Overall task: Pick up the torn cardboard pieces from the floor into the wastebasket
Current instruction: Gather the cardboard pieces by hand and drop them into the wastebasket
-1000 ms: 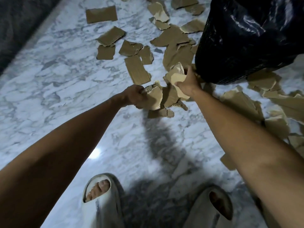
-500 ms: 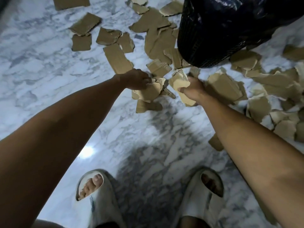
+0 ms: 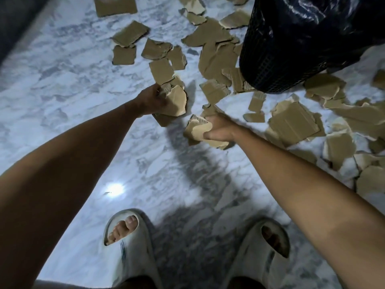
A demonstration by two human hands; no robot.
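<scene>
Several torn brown cardboard pieces (image 3: 216,57) lie scattered over the white marble floor (image 3: 62,84). A black mesh wastebasket (image 3: 281,59) lined with a shiny black bag stands at the upper right. My left hand (image 3: 153,99) is closed around a bunch of cardboard pieces (image 3: 177,101), left of the basket. My right hand (image 3: 218,129) grips another bunch of cardboard pieces (image 3: 198,129) lower down, below the basket's base. Both bunches are off the floor.
My two feet in pale slippers (image 3: 127,247) stand at the bottom of the view. A dark strip, maybe a rug or furniture edge (image 3: 16,24), runs along the upper left. More cardboard scraps (image 3: 295,124) lie to the right of my right arm.
My hands have drifted apart: the left stays near the same scraps, the right has dropped lower and away from the basket. The view has shifted, and both hands keep their cardboard.
</scene>
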